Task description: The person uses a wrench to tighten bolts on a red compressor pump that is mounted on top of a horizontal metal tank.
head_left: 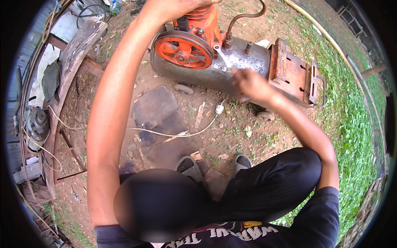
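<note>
Right hand, closed around a wrench, works a fitting on the grey tank lying on the dirt ahead. Farther, left hand presses on the orange pump head, fingers hidden. Best practice: seat the wrench squarely and brace the pump firmly.

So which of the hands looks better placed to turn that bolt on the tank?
Probably the right hand: it already grips the wrench, whose head sits at a fitting on the grey tank. The left hand rests on top of the orange compressor pump.
</note>
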Action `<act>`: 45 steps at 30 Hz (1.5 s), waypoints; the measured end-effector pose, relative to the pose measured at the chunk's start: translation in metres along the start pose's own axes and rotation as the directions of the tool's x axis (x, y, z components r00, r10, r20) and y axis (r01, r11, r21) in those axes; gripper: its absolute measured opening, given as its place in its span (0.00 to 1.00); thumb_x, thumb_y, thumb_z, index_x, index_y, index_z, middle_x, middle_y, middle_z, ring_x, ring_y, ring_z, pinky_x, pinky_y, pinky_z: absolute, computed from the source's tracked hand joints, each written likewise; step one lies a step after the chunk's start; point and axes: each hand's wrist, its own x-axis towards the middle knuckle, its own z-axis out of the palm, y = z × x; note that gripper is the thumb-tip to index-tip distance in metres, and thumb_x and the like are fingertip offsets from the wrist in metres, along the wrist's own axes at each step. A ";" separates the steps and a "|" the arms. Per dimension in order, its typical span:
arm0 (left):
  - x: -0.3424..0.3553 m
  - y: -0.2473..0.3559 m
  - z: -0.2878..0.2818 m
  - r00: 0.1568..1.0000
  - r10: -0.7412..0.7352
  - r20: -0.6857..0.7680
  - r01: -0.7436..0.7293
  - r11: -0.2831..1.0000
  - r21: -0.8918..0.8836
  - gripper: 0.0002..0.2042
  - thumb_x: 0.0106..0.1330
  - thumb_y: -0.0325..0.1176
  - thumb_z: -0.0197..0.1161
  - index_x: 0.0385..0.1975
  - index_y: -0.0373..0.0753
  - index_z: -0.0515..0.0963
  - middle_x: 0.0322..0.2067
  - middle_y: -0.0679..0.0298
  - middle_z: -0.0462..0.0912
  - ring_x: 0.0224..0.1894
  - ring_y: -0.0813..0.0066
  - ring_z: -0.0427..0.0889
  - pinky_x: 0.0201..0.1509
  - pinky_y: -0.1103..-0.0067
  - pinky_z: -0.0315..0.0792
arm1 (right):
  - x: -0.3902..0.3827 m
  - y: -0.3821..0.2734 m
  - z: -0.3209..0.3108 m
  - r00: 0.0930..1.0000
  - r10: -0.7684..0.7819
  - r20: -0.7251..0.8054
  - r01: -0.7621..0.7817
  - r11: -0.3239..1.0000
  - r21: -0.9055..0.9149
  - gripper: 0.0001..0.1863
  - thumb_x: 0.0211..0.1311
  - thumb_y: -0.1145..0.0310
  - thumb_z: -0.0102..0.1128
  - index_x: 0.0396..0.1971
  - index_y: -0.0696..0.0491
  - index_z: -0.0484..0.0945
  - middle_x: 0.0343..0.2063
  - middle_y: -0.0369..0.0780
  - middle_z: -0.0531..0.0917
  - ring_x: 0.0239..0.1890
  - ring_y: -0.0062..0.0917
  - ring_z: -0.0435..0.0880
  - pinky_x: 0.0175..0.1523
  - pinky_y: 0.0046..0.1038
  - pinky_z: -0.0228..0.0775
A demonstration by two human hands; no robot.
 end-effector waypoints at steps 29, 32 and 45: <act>0.000 -0.002 0.001 1.000 -0.023 0.016 0.024 0.999 -0.045 0.44 0.51 0.59 0.75 0.59 0.30 0.72 0.54 0.44 0.73 0.60 0.46 0.72 0.65 0.62 0.68 | 0.021 0.028 -0.056 0.675 -0.729 -0.114 0.497 0.563 -0.660 0.11 0.69 0.68 0.57 0.39 0.62 0.78 0.31 0.55 0.83 0.37 0.53 0.82 0.43 0.48 0.72; -0.001 -0.002 0.002 0.999 -0.031 0.014 0.032 0.999 -0.044 0.44 0.50 0.59 0.75 0.59 0.29 0.72 0.53 0.44 0.74 0.60 0.47 0.72 0.65 0.62 0.69 | 0.017 0.030 -0.043 0.767 -0.629 -0.128 0.451 0.670 -0.590 0.10 0.69 0.70 0.56 0.38 0.64 0.75 0.29 0.56 0.82 0.37 0.55 0.81 0.41 0.50 0.70; -0.002 -0.004 0.003 0.999 0.026 -0.024 -0.027 0.998 -0.054 0.43 0.50 0.57 0.77 0.59 0.30 0.72 0.53 0.44 0.73 0.60 0.47 0.72 0.65 0.63 0.68 | 0.091 0.008 0.009 0.700 -0.574 -0.425 0.568 0.808 -0.158 0.14 0.65 0.66 0.68 0.46 0.60 0.84 0.31 0.37 0.88 0.34 0.12 0.81 0.40 0.22 0.74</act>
